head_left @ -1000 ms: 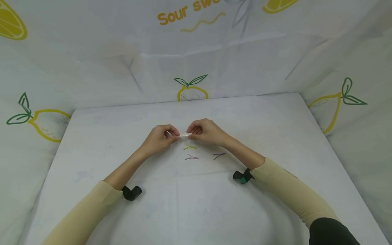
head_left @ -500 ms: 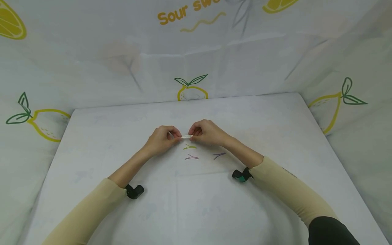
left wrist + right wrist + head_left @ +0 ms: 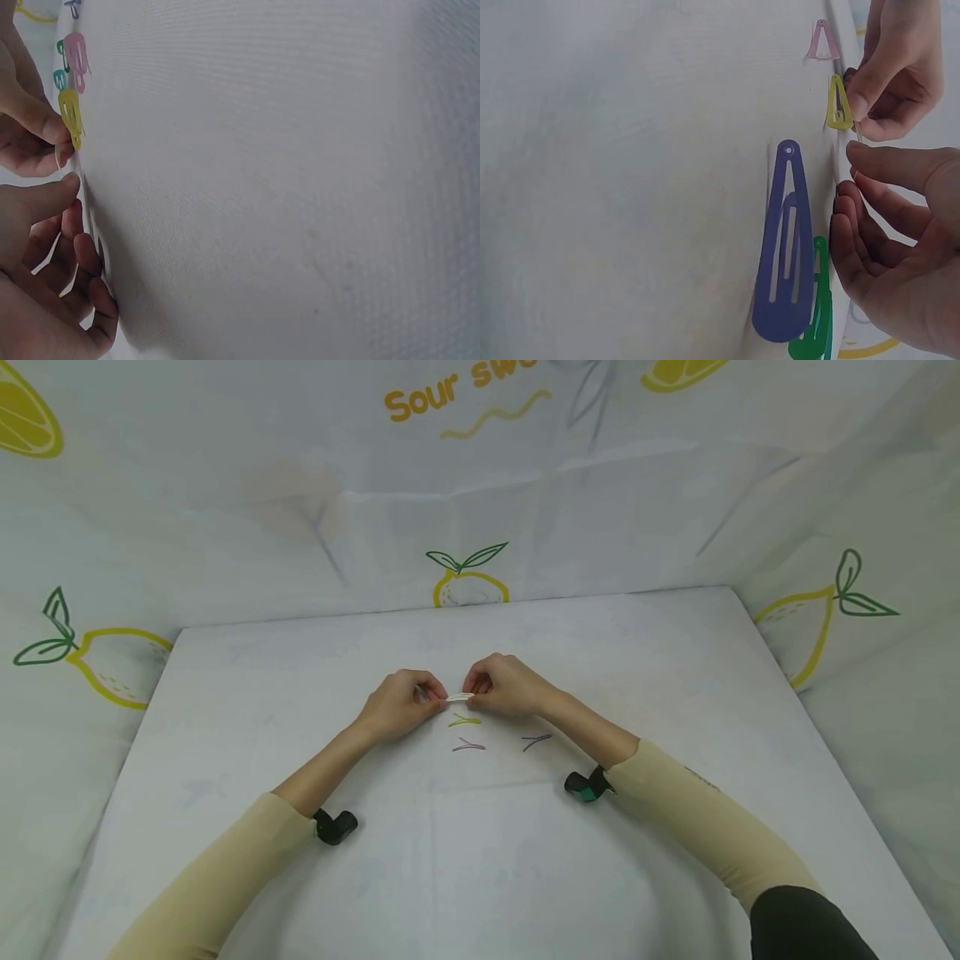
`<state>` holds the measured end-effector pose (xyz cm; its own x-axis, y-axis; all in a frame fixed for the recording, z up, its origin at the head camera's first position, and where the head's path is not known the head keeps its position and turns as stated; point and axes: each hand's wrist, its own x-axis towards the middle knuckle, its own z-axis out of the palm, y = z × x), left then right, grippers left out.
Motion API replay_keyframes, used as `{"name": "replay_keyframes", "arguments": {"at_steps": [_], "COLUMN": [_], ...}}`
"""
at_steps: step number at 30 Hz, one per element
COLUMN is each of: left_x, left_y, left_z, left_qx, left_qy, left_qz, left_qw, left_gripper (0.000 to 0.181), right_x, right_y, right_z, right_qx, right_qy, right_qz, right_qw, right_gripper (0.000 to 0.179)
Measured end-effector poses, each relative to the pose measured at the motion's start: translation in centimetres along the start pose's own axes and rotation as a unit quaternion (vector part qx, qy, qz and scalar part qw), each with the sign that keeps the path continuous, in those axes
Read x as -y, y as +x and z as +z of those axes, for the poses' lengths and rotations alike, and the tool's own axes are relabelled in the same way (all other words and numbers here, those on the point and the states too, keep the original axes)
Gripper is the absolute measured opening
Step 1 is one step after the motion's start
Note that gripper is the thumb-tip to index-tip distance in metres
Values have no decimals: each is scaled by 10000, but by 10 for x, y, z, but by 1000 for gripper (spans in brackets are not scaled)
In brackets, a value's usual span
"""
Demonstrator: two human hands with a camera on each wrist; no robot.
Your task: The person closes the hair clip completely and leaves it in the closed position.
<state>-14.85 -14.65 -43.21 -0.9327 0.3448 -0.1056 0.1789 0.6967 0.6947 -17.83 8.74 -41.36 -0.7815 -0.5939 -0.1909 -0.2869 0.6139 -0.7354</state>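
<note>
Just beyond the yellow snap hair clip (image 3: 465,720), a white hair clip (image 3: 460,697) is held low over the table, stretched between my two hands in the head view. My left hand (image 3: 401,703) pinches its left end between thumb and fingertips. The right end sits in the thumb and fingers of my right hand (image 3: 508,687). Fingertips hide both ends, so I cannot tell whether the clip is snapped or sprung. A pink hair clip (image 3: 469,745) lies nearer to me, and a purple hair clip (image 3: 784,255) rests below the right wrist.
A green hair clip (image 3: 810,315) shows in the right wrist view, with a teal edge beside it; the right hand covers that area in the head view. All lie on the white tabletop (image 3: 465,860). Lemon-printed cloth (image 3: 247,527) surrounds the far edge and sides.
Both hands have shifted slightly right and toward me, the left a little more, carrying the white hair clip along. The clips on the table stay where they were.
</note>
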Motion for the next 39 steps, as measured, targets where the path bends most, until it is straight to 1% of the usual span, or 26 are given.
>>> {"name": "replay_keyframes", "arguments": {"at_steps": [7, 18, 39], "left_x": [-2, -5, -1], "left_y": [0, 1, 0], "left_z": [-1, 2, 3], "left_qx": [44, 5, -5], "left_qy": [148, 297, 268], "left_qz": [-51, -199, -109], "left_qw": [9999, 9994, 9996], "left_gripper": [5, 5, 5], "right_x": [1, 3, 3], "right_y": [2, 3, 2], "right_z": [0, 2, 1], "right_qx": [34, 18, -6], "right_qy": [-142, -419, -464], "right_qz": [42, 89, 81], "right_qw": [9999, 9991, 9989], "right_gripper": [8, 9, 13]}}
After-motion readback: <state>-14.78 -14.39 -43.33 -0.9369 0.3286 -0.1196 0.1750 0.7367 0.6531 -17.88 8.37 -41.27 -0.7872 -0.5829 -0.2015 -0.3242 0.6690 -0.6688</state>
